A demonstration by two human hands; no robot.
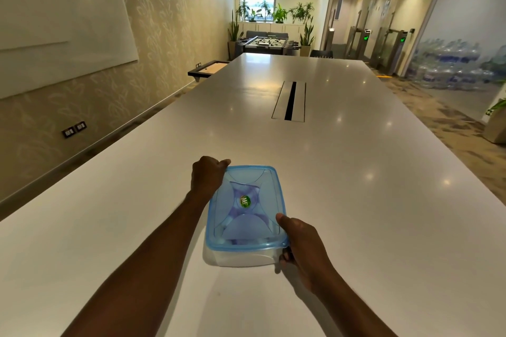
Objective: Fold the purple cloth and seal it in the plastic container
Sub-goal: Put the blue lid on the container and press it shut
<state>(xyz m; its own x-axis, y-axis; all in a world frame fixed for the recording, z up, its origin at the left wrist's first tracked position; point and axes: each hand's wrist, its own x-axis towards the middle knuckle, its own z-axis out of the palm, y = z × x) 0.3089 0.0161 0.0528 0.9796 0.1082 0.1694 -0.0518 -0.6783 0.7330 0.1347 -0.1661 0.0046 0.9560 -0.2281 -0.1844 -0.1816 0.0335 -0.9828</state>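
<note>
White and glossy, a long rectangular bench (342,172) runs away from the viewer, its smooth top catching small round reflections of ceiling lights. A narrow metal cable slot (290,101) is set into the surface toward the far end. Close to the near edge, roughly midway between the two long edges, sits a rectangular plastic container (241,257) with rounded corners and a clear, cloudy base. A translucent blue lid (246,208) with curved moulded ridges and a small oval green sticker lies on top of it. Through the lid, the purple cloth (241,210) shows as a soft, crumpled shape inside. The left hand (208,175) curls over the lid's far left corner, grip clenched on the rim. The right hand (298,243) clasps the near right corner, thumb on the lid and fingers wrapped beneath the rim.
</note>
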